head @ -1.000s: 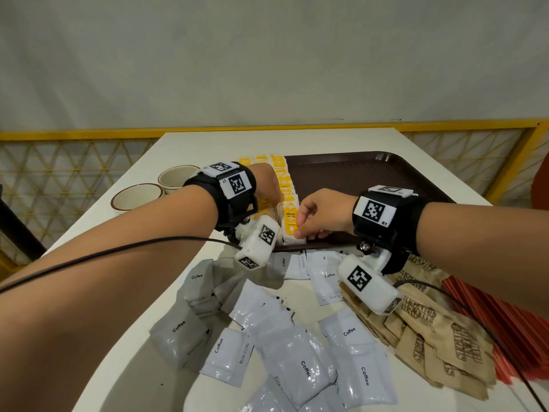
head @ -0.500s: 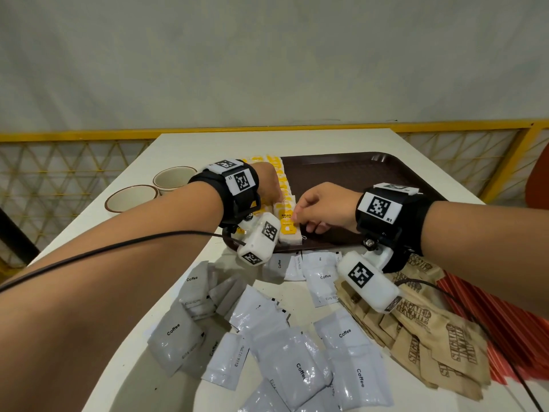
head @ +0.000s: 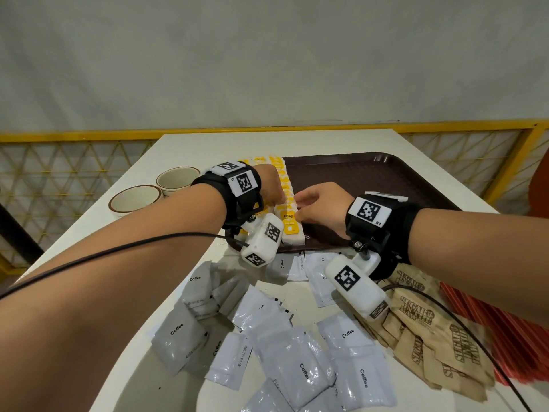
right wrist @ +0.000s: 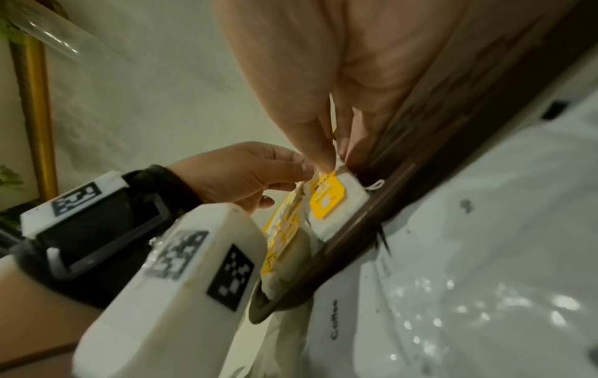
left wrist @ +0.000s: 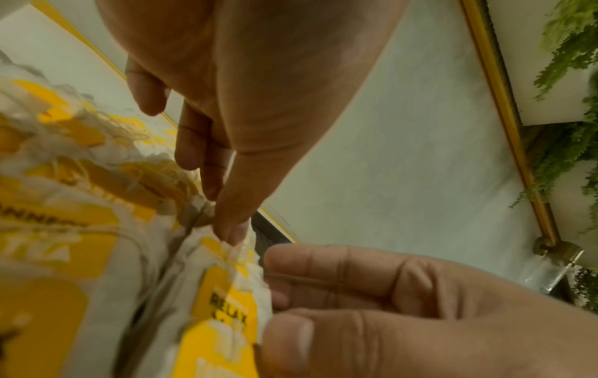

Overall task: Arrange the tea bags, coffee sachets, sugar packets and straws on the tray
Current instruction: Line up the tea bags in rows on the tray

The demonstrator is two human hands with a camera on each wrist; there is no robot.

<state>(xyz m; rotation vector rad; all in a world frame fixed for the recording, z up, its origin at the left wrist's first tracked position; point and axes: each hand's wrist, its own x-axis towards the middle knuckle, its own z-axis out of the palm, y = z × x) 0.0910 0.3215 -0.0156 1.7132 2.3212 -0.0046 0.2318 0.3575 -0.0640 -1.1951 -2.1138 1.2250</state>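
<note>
Tea bags (head: 289, 224) with yellow tags lie in rows along the left side of the brown tray (head: 371, 179). My left hand (head: 282, 200) reaches over the rows and pinches the crumpled top of a tea bag (left wrist: 200, 207) between thumb and forefinger (left wrist: 220, 212). My right hand (head: 297, 206) meets it from the right and pinches the upper edge of the nearest tea bag (right wrist: 336, 199), tagged "RELAX", at the tray's near left corner (right wrist: 336, 158). Coffee sachets (head: 297, 361), brown sugar packets (head: 430, 331) and red straws (head: 505, 328) lie on the table in front of the tray.
Two cups (head: 135, 199) (head: 176, 179) stand on the white table (head: 208, 144) left of the tray. A yellow railing (head: 74, 136) runs behind the table. The tray's middle and right show bare brown surface.
Both hands have edged a little farther along the tea bag row. The right fingers have shifted from the near end of the front tea bag to its upper edge.
</note>
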